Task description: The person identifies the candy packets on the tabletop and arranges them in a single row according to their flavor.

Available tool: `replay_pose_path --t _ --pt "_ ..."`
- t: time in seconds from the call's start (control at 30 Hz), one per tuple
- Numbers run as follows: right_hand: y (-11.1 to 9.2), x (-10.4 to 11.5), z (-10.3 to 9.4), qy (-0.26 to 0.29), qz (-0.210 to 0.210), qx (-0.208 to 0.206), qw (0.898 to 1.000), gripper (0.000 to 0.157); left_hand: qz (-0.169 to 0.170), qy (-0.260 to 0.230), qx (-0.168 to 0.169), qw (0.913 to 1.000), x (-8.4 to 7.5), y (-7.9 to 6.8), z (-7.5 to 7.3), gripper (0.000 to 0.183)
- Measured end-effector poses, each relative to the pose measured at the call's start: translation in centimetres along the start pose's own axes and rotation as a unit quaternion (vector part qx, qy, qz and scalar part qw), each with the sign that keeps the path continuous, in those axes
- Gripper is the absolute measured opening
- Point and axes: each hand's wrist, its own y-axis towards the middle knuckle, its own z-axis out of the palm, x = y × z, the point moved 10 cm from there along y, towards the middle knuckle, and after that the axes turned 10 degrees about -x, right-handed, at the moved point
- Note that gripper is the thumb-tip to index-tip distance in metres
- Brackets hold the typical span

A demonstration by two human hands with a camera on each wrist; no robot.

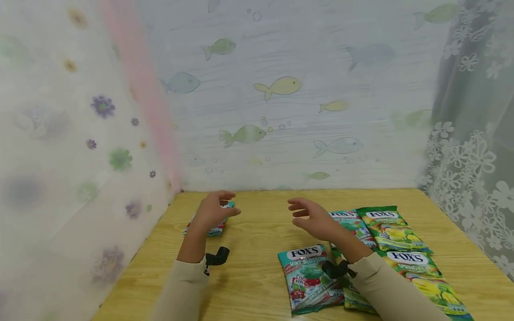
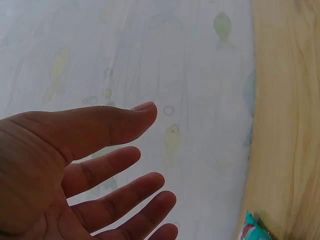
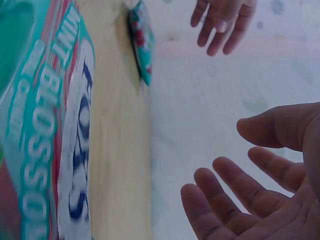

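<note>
My left hand (image 1: 213,211) hovers over the table's left side, fingers relaxed and holding nothing. Behind and below it lies a teal candy bag (image 1: 218,229), partly hidden by the hand. My right hand (image 1: 315,218) is raised, palm inward and empty, just left of a Fox's Mint Blossom bag (image 1: 348,223). A second Mint Blossom bag (image 1: 307,278) lies flat below that hand. In the left wrist view the left hand (image 2: 110,185) has its thumb apart from the fingers. The right wrist view shows the right hand (image 3: 250,195) with fingers spread, near a large Mint Blossom bag (image 3: 45,120).
On the right lie green and yellow Fox's bags, one at the back (image 1: 391,229) and one in front (image 1: 425,278). Another yellow-green bag (image 1: 357,301) is partly under the right forearm. The wooden table (image 1: 257,249) meets a fish-print wall (image 1: 281,147) behind and a flowered sheet at left.
</note>
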Motion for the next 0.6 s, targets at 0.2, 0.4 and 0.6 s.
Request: replay_pose_path --t 0.2,0.4,0.6 --pt "-1.8 -0.4 -3.2 -0.025 -0.003 -0.024 0.999 0.053 0.031 0.010 0.014 0.9994 -2.5 -0.9 3.0 0.052" --pt "-3.0 -0.9 -5.7 -0.056 -0.005 -0.046 0.997 0.052 0.070 0.022 0.040 0.9965 -4.8 -1.6 6.2 0.054" --pt "-4.3 -1.7 -7.8 -0.058 0.006 -0.065 0.996 0.054 0.090 0.018 0.066 0.9936 -6.0 -2.0 9.7 0.058"
